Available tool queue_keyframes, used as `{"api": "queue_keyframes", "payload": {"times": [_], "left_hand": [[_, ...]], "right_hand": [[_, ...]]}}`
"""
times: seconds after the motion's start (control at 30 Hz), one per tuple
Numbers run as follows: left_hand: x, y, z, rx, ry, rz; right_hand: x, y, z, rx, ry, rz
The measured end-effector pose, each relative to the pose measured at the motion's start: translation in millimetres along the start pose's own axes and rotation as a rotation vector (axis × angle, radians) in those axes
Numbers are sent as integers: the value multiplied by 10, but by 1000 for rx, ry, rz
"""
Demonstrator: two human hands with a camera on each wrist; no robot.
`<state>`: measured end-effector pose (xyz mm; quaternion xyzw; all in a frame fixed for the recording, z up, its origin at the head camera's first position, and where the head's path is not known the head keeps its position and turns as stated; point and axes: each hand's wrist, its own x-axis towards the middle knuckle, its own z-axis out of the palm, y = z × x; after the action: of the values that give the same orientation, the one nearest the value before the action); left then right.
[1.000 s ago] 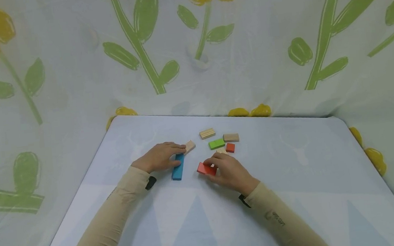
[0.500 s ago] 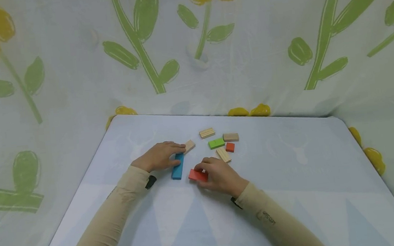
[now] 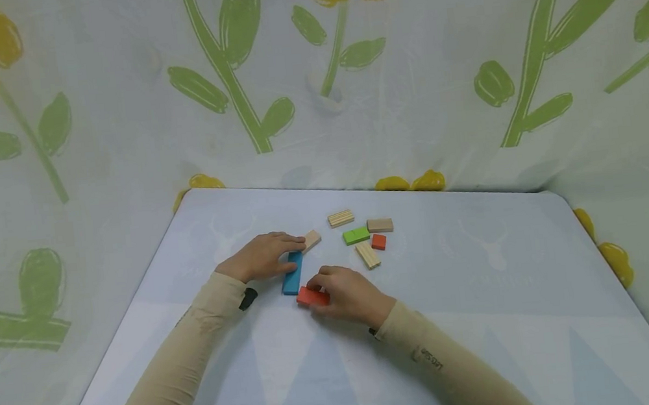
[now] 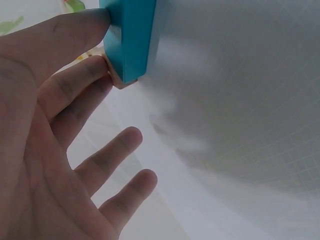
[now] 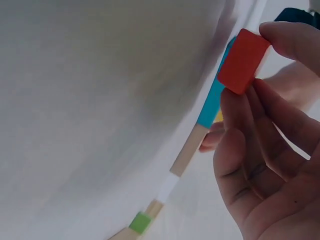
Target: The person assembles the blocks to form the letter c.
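Red block [image 3: 312,297] pinched, beside long blue block [image 3: 292,284]

Red block [image 3: 310,297] shifted, nearer blue block [image 3: 292,282]

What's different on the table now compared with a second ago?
The right hand has carried the larger red block leftward and nearer the person, to the near end of the blue block. Nothing was let go. The left hand and the other blocks stayed put.

Head view looks forward and down across the worktop [image 3: 483,265]; both wrist views, close at the fingers [image 4: 72,85], share the blue block [image 5: 212,102].
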<state>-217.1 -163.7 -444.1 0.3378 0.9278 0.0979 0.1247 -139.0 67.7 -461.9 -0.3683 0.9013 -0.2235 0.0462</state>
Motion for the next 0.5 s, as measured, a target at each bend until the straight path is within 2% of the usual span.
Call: {"api": "queue_keyframes", "payload": {"times": [0.37, 0.5], "left_hand": [[-13, 4, -18, -5, 3, 17], [-10, 2, -21, -1, 0, 13]], "right_hand": [[25, 6, 14, -40, -53, -46], [2, 56, -44, 7, -76, -62]]}}
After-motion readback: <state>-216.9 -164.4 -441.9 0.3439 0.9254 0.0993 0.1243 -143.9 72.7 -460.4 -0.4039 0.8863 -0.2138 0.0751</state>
